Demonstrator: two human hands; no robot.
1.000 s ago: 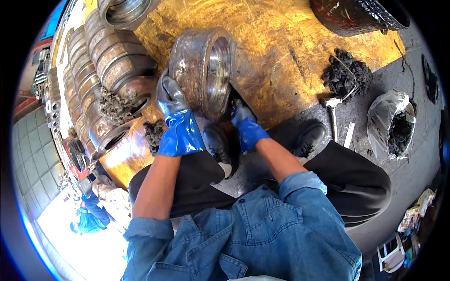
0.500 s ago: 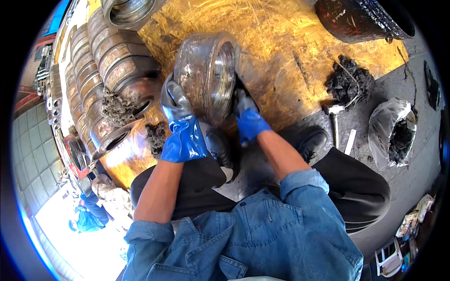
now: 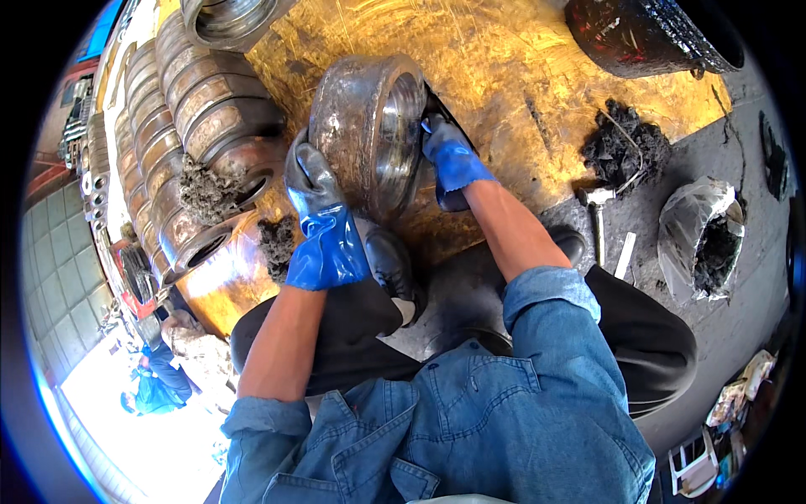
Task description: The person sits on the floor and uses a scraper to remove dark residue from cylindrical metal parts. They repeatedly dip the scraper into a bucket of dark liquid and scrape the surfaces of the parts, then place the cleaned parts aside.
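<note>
A thick, worn steel ring (image 3: 346, 126) stands on its edge in front of me, its smooth bore facing right. My left hand (image 3: 312, 181), in a blue rubber glove with a dark, dirty palm, grips the ring's outer left side. At the ring's right side is my right hand (image 3: 447, 155), gloved the same way. Its fingers are closed round a dark, flat thing (image 3: 453, 200) whose edges show above and below the glove; its kind I cannot make out. The fingertips are close to the bore's rim, and whether they touch it is hidden.
Rows of similar steel rings (image 3: 222, 92) lie at the left, with grey metal-wool-like clumps (image 3: 208, 191) on them. A worn yellow sheet (image 3: 495, 101) lies underneath. To the right are a black bucket-like vessel (image 3: 630, 38), a dark tangle (image 3: 625, 147), a hammer (image 3: 599, 218) and a plastic bag (image 3: 680, 235).
My right hand has moved up and slightly right along the ring's open side, bringing more of the dark flat thing into view. The left hand and the ring have barely shifted.
</note>
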